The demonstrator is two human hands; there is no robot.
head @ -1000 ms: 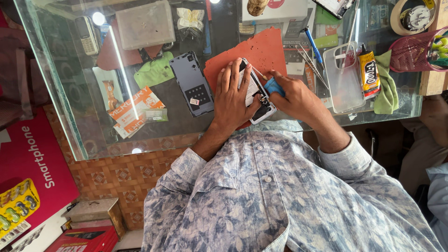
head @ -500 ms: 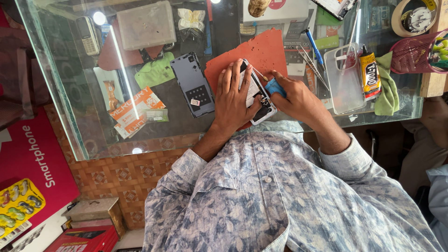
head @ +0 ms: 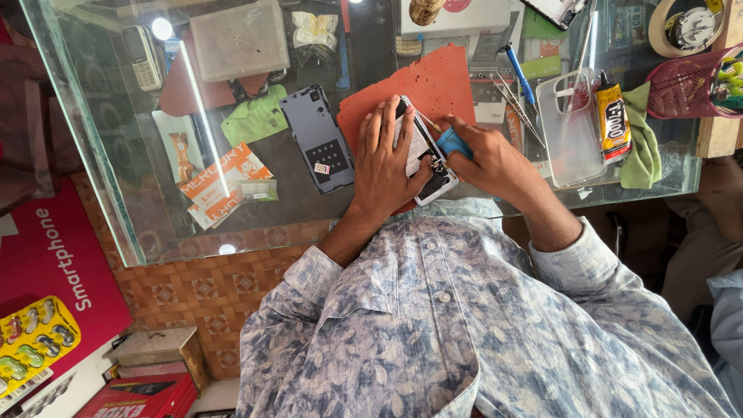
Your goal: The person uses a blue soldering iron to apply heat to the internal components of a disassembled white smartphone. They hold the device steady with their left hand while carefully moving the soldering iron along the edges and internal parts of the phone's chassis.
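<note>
An opened phone (head: 424,152) lies on a red-orange work mat (head: 433,85) on the glass counter. My left hand (head: 383,166) lies flat over its left side and pins it down. My right hand (head: 487,159) grips a blue-handled screwdriver (head: 449,141), its thin metal tip resting on the phone's upper part. The phone's dark back cover (head: 317,138) sits apart on the glass, to the left of the mat.
A clear phone case (head: 569,128), a yellow glue tube (head: 613,122), a green cloth (head: 639,143) and a blue pen (head: 520,77) lie to the right. A grey plastic box (head: 240,39), an old keypad phone (head: 143,56) and printed sachets (head: 224,182) are on the left. Another person sits at the right edge.
</note>
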